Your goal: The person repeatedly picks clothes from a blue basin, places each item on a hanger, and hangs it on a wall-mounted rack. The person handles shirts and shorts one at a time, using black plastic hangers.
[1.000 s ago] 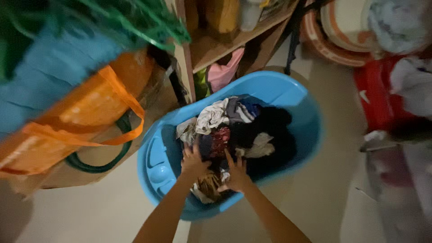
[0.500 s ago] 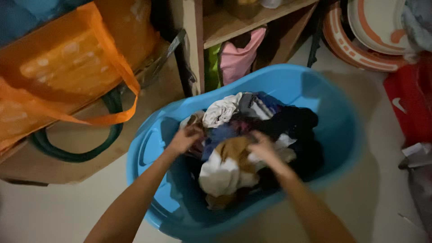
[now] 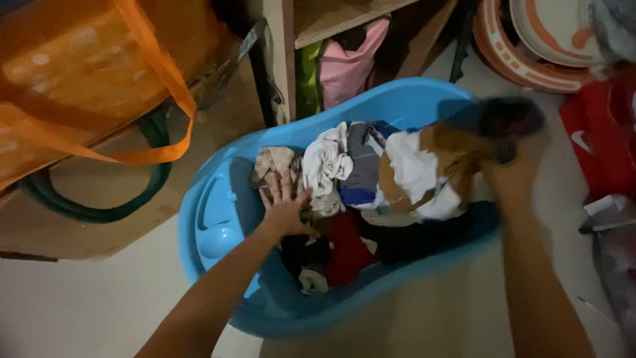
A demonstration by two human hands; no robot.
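Left hand (image 3: 286,211) lies flat with fingers spread, palm down on the clothes pile (image 3: 344,199) inside the blue tub (image 3: 218,219). Right hand (image 3: 513,176) is raised at the tub's far right rim, blurred, closed around a brown and white garment (image 3: 424,169) that stretches from the hand back down to the pile; a dark bit of cloth bunches above the knuckles. The tub sits on a pale floor (image 3: 86,311), its rounded end nearest the left forearm. In the pile: a white crumpled piece beside a grey and blue one, a red piece lower down, dark cloth along the right side. Orange bag (image 3: 86,73) with loop handles stands left of the tub, on a cardboard box (image 3: 132,225). Wooden shelf (image 3: 311,26) behind, pink cloth (image 3: 344,66) hanging under it. Red bag (image 3: 596,152) at the right edge.
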